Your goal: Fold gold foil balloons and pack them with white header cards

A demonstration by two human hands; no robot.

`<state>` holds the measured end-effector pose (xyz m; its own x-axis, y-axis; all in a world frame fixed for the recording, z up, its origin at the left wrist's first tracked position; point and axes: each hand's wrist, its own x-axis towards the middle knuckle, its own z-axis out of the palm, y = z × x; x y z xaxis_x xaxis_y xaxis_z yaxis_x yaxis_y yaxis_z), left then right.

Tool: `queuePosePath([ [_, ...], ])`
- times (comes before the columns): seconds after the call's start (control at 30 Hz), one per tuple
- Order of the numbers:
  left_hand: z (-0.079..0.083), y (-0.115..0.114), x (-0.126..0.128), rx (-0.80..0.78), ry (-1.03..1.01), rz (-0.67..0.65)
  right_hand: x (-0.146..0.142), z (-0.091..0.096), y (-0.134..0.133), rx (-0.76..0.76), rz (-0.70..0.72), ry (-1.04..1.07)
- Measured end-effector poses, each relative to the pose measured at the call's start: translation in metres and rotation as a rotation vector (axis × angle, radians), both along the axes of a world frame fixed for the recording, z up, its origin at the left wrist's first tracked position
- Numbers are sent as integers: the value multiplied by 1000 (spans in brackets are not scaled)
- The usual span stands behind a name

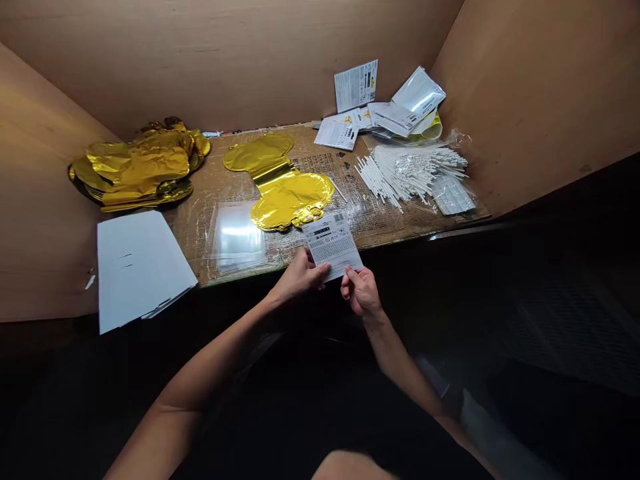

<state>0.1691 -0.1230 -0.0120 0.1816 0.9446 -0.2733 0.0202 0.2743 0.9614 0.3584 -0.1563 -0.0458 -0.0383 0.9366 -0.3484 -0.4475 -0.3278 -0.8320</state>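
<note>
Between my two hands is a white printed card (332, 248) with small text, symbols and a barcode, tilted over the table's front edge. My left hand (303, 272) pinches its lower left side, thumb on top. At the lower right corner, my right hand (362, 291) grips the card between thumb and curled fingers. Just beyond the card lie flat gold foil balloons (293, 195), spread with a creased middle. A thin white stick (339, 190) rests beside them. Left of my hands sits a stack of clear plastic sleeves (239, 240).
More gold foil (143, 167) is heaped at the back left, behind a stack of white sheets (140, 267) overhanging the edge. White paper sticks (407, 170) and packed cards (340, 132) lie at the right. Wooden panels (225, 60) enclose the cardboard-covered table (200, 193).
</note>
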Motion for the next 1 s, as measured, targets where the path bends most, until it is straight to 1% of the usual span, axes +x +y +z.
queuePosePath([
  [0.03,2,1,-4,62,152,57,-2,-3,0,10,-37,-25],
  [0.07,3,3,-8,175,307,127,-4,-5,1,18,-68,-46],
  [0.1,4,6,-12,324,442,174,-6,-7,1,21,-92,-59],
  [0.13,4,9,-14,482,540,170,-8,-10,2,16,-113,-66],
  [0.17,3,13,-16,620,600,103,-9,-11,2,3,-137,-69],
  [0.2,0,17,-18,722,628,-18,-10,-13,3,-15,-155,-63],
  [0.23,-3,20,-18,780,638,-163,-10,-15,3,-34,-160,-43],
  [0.27,-7,23,-18,803,641,-290,-11,-16,3,-50,-146,-11],
  [0.3,-12,25,-17,807,645,-378,-12,-17,3,-60,-114,29],
  [0.33,-16,27,-17,805,646,-429,-13,-18,3,-62,-73,71],
  [0.37,-20,27,-16,804,642,-450,-14,-19,3,-57,-43,103],
  [0.4,-23,27,-16,806,634,-455,-16,-20,3,-48,-31,117],
  [0.47,-24,25,-15,815,620,-441,-19,-21,3,-33,-72,90],
  [0.63,-14,23,-10,881,628,-452,-31,-22,3,7,-241,12],
  [0.73,-14,26,-5,959,705,-489,-36,-24,4,1,-297,-16],
  [0.8,-17,29,-2,1004,794,-496,-35,-28,5,-23,-301,-45],
  [0.9,-22,34,2,1059,911,-475,-30,-36,7,-50,-263,-100],
  [1.0,-27,38,5,1070,928,-436,-23,-45,10,-27,-231,-151],
])
